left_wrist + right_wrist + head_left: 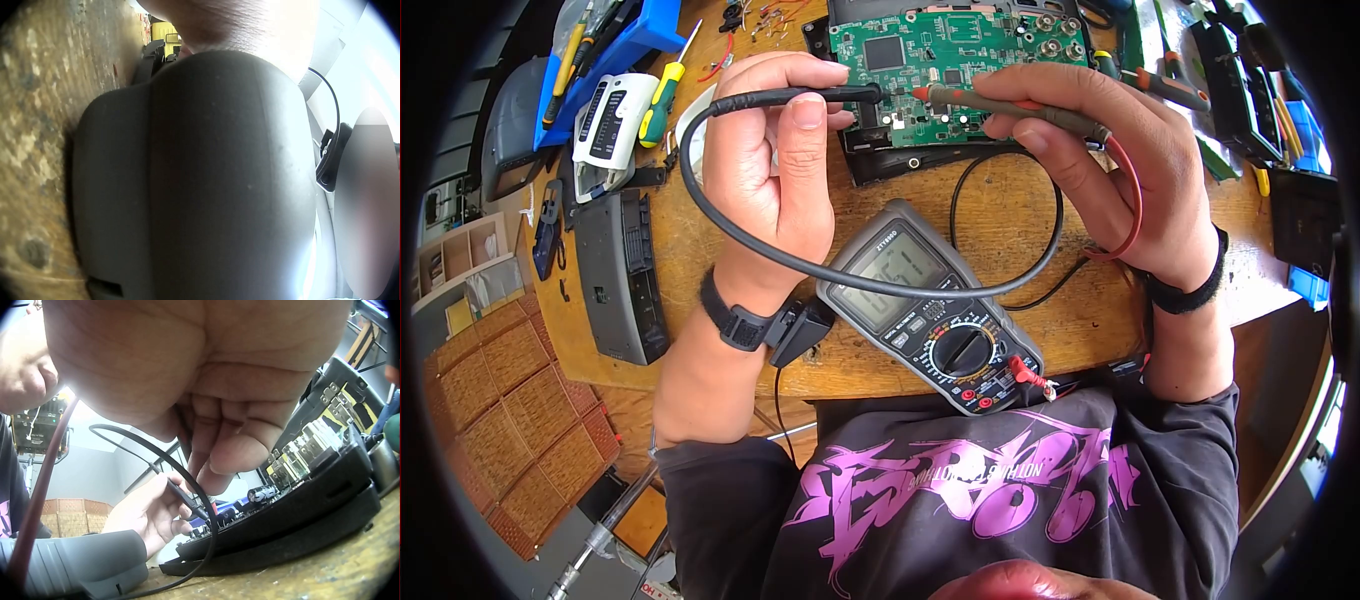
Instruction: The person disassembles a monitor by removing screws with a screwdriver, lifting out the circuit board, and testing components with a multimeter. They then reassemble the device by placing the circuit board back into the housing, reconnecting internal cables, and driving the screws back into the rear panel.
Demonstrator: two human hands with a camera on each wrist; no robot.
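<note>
In the head view my left hand (775,195) holds a black test probe (750,99) between thumb and fingers. Its tip end overlaps the left part of a green circuit board (990,45). From the right, my right hand (1145,165) pinches a red test probe (972,99), its tip pointing left over the same board. A digital multimeter (935,325) with lit digits lies nearer me, below both hands. The black lead (775,258) crosses its screen. In the right wrist view the board sits in a black housing (294,525). A dark casing (200,187) fills most of the left wrist view.
At the left stand a blue bin (662,25), a white cable tester (612,122), a green-yellow screwdriver (658,108) and a long black device (622,275). Orange-handled pliers (1170,88) lie right of the board. Loose small parts are scattered on the wooden table (685,235) at the back.
</note>
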